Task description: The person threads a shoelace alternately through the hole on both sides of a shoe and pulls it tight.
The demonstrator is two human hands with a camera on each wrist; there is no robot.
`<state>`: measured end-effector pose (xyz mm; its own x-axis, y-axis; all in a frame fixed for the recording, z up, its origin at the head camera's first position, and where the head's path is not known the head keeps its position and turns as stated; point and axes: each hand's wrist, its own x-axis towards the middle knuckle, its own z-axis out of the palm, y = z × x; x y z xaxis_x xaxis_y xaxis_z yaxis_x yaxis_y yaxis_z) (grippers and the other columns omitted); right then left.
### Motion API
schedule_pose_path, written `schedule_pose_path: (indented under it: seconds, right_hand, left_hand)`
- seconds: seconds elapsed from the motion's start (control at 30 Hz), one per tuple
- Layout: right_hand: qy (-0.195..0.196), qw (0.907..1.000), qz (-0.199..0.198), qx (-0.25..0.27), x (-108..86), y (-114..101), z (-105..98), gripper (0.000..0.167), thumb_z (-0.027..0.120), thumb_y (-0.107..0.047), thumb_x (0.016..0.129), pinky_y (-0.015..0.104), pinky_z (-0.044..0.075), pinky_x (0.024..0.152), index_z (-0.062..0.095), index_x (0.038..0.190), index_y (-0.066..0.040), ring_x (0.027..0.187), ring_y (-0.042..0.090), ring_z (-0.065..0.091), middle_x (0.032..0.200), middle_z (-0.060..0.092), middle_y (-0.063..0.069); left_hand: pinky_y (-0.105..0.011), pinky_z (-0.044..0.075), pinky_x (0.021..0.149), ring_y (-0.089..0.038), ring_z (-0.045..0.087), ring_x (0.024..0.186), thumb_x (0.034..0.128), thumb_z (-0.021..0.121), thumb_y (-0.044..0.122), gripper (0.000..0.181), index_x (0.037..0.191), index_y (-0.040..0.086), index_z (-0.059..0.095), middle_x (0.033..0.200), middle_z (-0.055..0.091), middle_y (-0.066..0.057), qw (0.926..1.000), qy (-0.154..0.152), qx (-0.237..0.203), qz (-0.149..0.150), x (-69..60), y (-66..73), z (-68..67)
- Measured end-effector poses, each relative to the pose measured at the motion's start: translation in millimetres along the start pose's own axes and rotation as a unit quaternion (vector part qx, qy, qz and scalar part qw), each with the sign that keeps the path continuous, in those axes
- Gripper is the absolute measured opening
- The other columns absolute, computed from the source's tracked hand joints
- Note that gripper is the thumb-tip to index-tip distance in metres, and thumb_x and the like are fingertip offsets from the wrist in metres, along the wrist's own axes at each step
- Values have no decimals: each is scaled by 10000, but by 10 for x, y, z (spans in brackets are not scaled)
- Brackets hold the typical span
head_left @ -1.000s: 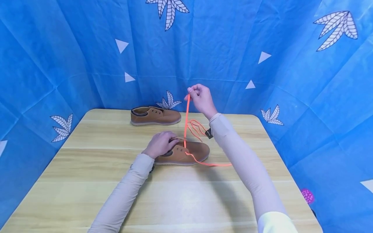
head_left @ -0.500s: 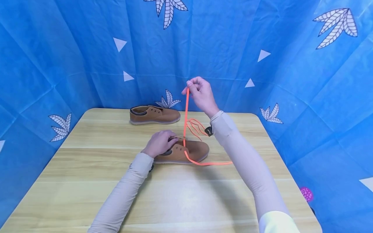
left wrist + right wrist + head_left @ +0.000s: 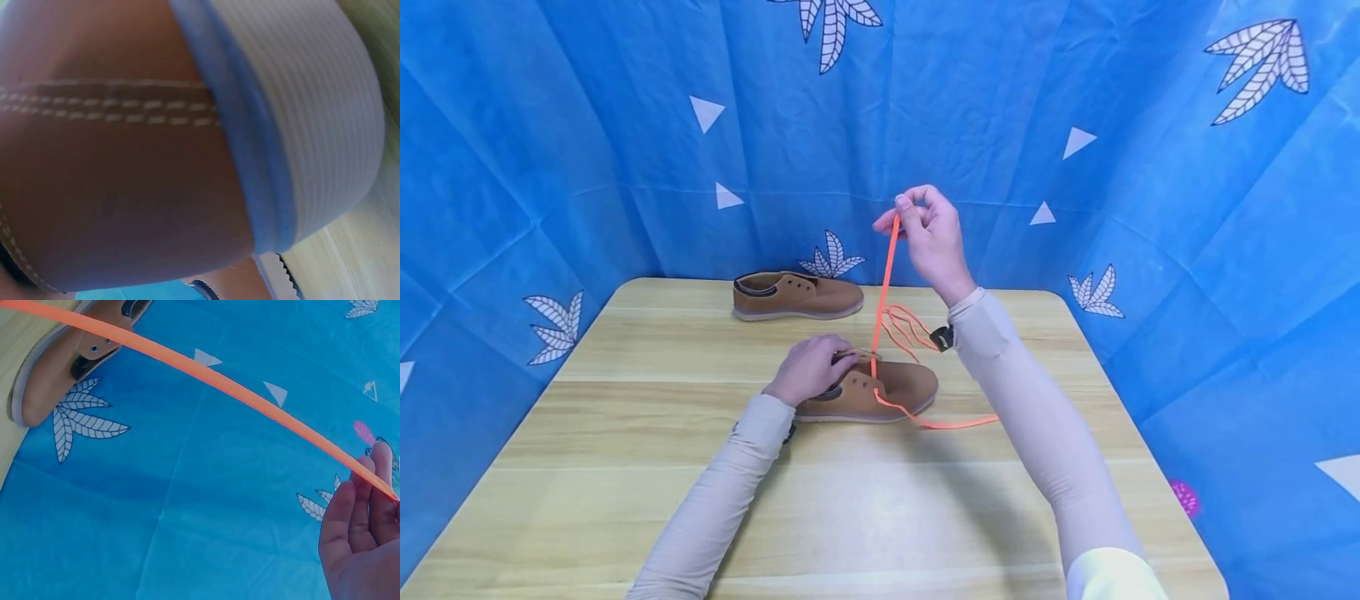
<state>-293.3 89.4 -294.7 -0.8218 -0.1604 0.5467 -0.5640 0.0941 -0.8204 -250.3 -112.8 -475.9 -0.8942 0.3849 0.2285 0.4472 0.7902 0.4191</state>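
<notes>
Beyond the near shoe point(image 3: 913, 385), the far shoe point(image 3: 826, 296) stands on the surface point(image 3: 617, 500) by its back edge, toe also to the right, with a blue cloth point(image 3: 970, 108) of leaf and triangle prints hanging behind. Thin orange loops point(image 3: 911, 320) lie just past the near shoe's toe. The left hand point(image 3: 811, 369) grips the near shoe at its opening, covering much of the collar; its fingertips cannot be made out. The right hand point(image 3: 934, 237) pinches an orange lace point(image 3: 887, 271) well above the shoe, drawing a straight strand down to its front eyelets. The lace's other part trails rightward over the surface until the right sleeve point(image 3: 1030, 417) blocks it. From the left wrist, the shoe's side and sole fill the view, the left hand unseen; from the right wrist, the pinching fingertips are cut off.
</notes>
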Motion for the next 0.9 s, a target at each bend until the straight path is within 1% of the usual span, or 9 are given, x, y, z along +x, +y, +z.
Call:
schedule_pose_path:
  seconds: [0.2, 0.3, 0.43, 0.53, 0.67, 0.73, 0.8, 0.83, 0.9]
  right_hand:
    - [-507, 9979, 169, 359, -113, 68, 12, 236, 456, -268, 1112, 402, 607, 890, 502, 1069, -40, 836, 172, 756, 874, 791, 55]
    - [-813, 9943, 228, 644, -194, 101, 22, 210, 443, -237, 1116, 384, 618, 865, 492, 1072, -38, 799, 175, 744, 836, 757, 6]
    - [-1235, 9883, 267, 855, -313, 125, 10, 145, 447, -173, 1113, 372, 619, 874, 518, 1037, -72, 816, 160, 724, 836, 725, -12]
    - [-1360, 9865, 181, 893, -387, 105, -22, 137, 452, -139, 1108, 357, 615, 887, 536, 1018, -80, 837, 168, 719, 844, 725, -18]
    - [-1363, 9867, -106, 876, -443, 44, -65, 117, 474, -105, 1096, 360, 611, 887, 551, 1012, -76, 835, 274, 711, 841, 725, 41]
    - [-1392, 9863, -331, 819, -474, 10, -67, 110, 490, -84, 1086, 358, 607, 876, 558, 1006, -55, 829, 301, 700, 840, 720, 68]
    - [-1461, 9846, -562, 781, -517, -21, -59, 102, 507, -61, 1075, 340, 603, 856, 561, 998, -19, 813, 289, 693, 839, 715, 70]
    - [-1511, 9832, -677, 769, -543, -39, -49, 102, 512, -47, 1069, 328, 600, 843, 560, 995, 5, 804, 280, 689, 839, 711, 62]
    - [-1664, 9793, -853, 770, -602, -70, -20, 103, 530, -30, 1057, 300, 591, 797, 557, 991, 45, 787, 261, 682, 837, 704, 39]
  left_hand:
    - [-375, 552, 759, -138, 635, 777, 1005, 688, 302, 145, 1013, 192, 783, 899, 726, 26, 9998, -113, 132, -11, 24, 2, -6]
    - [-401, 570, 820, -156, 667, 847, 1000, 695, 304, 151, 1046, 184, 774, 958, 740, 11, 9998, -200, 88, -32, 22, 8, -19]
    - [-460, 570, 961, -225, 699, 1053, 988, 708, 277, 237, 1177, 140, 743, 1142, 744, -49, 9992, -194, -315, -151, -24, 45, -77]
    - [-478, 549, 1028, -261, 677, 1166, 986, 703, 252, 307, 1256, 107, 707, 1255, 711, -81, 9975, -80, -644, -265, -76, 95, -139]
    - [-439, 578, 962, -240, 671, 1105, 992, 688, 212, 271, 1238, 100, 703, 1208, 698, -69, 9930, 235, -1101, -356, -146, 202, -207]
    - [-389, 586, 871, -209, 666, 994, 999, 676, 194, 222, 1193, 97, 721, 1122, 713, -68, 9876, 352, -1495, -326, -189, 266, -232]
    - [-330, 562, 737, -194, 640, 846, 1017, 651, 189, 197, 1162, 89, 739, 998, 716, -106, 9776, 304, -2064, -267, -231, 324, -253]
    - [-305, 532, 670, -191, 618, 770, 1028, 633, 189, 200, 1151, 80, 747, 935, 710, -129, 9705, 232, -2387, -251, -250, 348, -260]
    - [-272, 474, 582, -185, 580, 673, 1053, 595, 209, 229, 1127, 72, 763, 854, 696, -169, 9513, 5, -3068, -306, -281, 390, -272]
